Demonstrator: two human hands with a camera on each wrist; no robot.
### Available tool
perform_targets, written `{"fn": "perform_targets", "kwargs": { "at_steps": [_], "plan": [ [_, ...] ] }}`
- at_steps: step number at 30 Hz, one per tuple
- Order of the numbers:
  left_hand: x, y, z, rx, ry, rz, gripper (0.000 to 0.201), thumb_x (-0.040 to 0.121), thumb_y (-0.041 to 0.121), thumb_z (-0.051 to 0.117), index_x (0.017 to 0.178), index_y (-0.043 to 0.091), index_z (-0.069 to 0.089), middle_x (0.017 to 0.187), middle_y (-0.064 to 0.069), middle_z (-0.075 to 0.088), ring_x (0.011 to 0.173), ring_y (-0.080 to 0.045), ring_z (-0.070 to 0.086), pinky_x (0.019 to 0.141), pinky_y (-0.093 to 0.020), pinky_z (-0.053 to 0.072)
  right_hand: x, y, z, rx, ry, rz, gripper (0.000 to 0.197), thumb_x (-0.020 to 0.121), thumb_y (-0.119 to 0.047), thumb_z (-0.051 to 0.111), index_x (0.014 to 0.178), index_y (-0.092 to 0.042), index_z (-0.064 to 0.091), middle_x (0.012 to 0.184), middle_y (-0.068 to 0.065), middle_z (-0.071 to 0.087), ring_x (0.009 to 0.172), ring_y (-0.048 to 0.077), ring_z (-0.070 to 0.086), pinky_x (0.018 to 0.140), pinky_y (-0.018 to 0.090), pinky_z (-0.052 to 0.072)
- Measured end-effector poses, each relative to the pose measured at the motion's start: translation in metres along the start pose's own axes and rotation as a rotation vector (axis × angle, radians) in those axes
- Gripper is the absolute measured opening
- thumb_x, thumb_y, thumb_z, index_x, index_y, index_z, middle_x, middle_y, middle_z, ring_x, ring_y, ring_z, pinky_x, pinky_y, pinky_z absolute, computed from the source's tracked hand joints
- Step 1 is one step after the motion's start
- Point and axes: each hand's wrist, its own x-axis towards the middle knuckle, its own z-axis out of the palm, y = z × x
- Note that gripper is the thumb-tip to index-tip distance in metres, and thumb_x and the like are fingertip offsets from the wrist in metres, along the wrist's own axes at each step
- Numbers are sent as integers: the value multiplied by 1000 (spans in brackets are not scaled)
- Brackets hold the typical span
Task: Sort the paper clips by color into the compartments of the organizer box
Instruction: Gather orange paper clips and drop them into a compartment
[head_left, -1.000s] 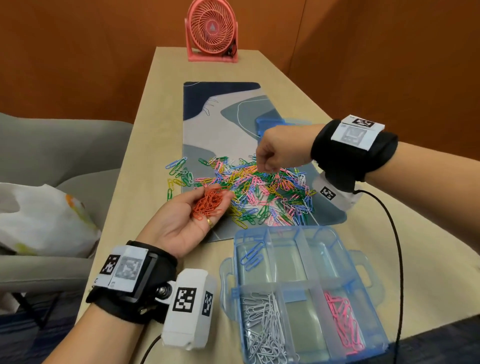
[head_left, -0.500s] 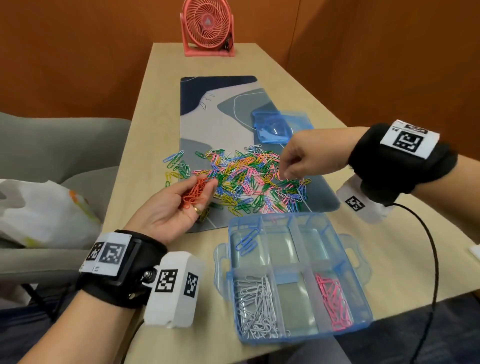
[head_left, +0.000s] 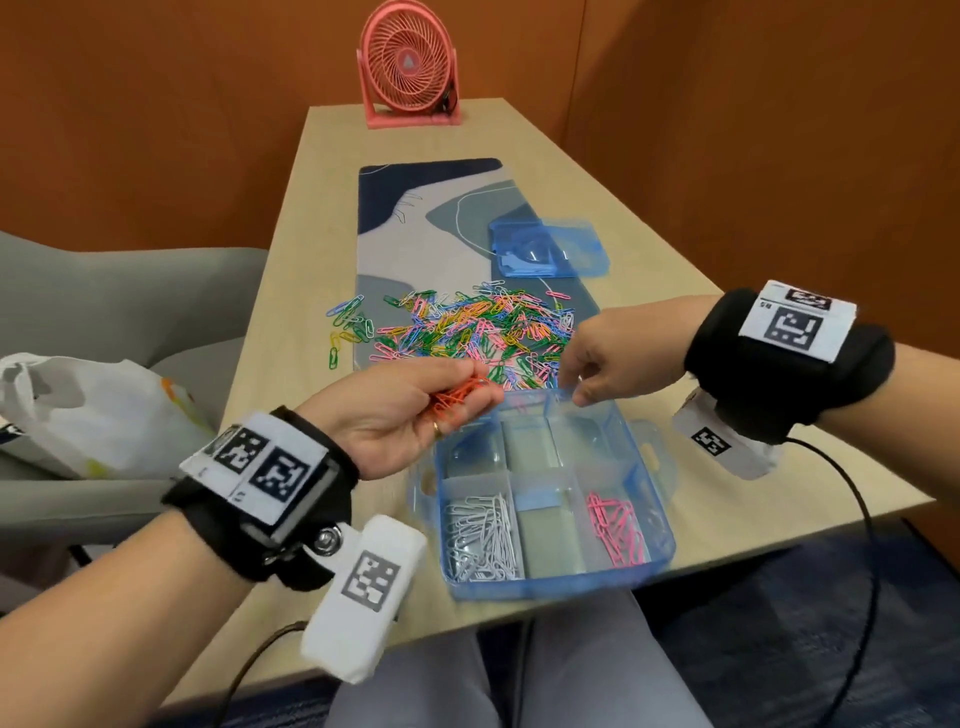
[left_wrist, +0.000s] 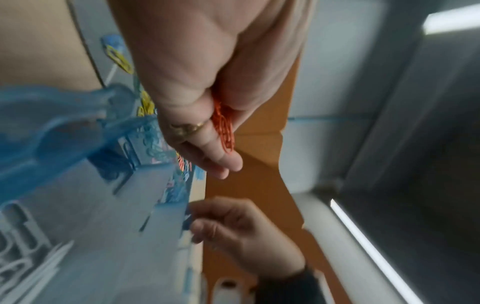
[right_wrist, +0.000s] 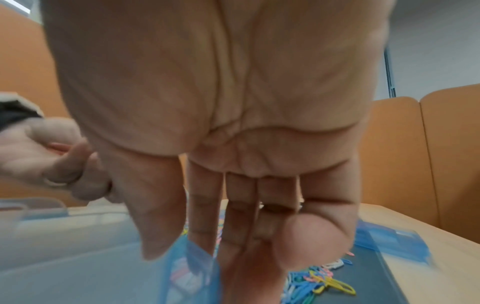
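- Orange paper clips (head_left: 460, 395) sit bunched in the curled left hand (head_left: 400, 410), above the organizer box's (head_left: 550, 577) far-left corner.
- Right hand (head_left: 605, 358) pinches the box's far rim (fingers nearly straight).
- Mixed clips (head_left: 467, 327) lie just beyond, mid-surface.

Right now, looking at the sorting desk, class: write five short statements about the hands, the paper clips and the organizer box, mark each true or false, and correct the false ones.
1. The left hand holds orange paper clips. True.
2. The right hand touches the far rim of the organizer box. True.
3. The pink paper clips lie in the near left compartment. False: near right; the white paper clips lie near left.
4. The box lid is fitted on the box. False: it lies apart on the desk mat.
5. The pink desk fan stands at the table's far end. True.
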Motion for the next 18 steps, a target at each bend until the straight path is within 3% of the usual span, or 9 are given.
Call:
{"fn": "perform_targets", "kwargs": {
  "at_steps": [3,7,9,11,15,18],
  "plan": [
    [2,-10,19,175,3,21,15,97,1,45,87,-4,55,79,-18,61,59,-21,69,57,-20,56,2,-3,6,27,-12,13,20,92,-26,53,108,-23,65,79,1,72,79,18,68,76,31,55],
    [8,-18,33,380,63,24,15,97,3,47,85,-2,54,91,-21,58,64,-24,67,53,-21,57,3,-2,9,65,-3,-10,19,91,-19,51,101,-23,67,81,4,73,73,18,70,78,35,57],
    [10,-19,37,467,92,27,14,96,3,51,83,0,56,94,-22,56,73,-24,62,59,-26,57,3,-1,9,82,2,-23,19,91,-17,51,100,-23,67,82,3,72,72,16,70,77,34,58],
    [10,-20,40,521,96,30,14,94,1,52,81,1,57,90,-20,55,75,-23,57,64,-30,57,2,0,9,95,7,-38,19,91,-15,51,96,-23,67,80,0,71,70,14,69,76,33,58],
    [7,-20,44,536,70,17,14,94,-4,49,83,1,55,76,-15,55,67,-21,58,52,-27,55,2,2,10,100,16,-45,20,91,-14,50,97,-22,67,85,2,72,70,14,69,77,35,58],
    [6,-17,47,573,57,-6,11,95,0,51,86,4,55,79,-14,50,69,-21,53,56,-32,55,3,4,11,103,11,-44,21,91,-14,49,98,-22,67,87,4,73,71,15,70,78,37,58]
  ]
}}
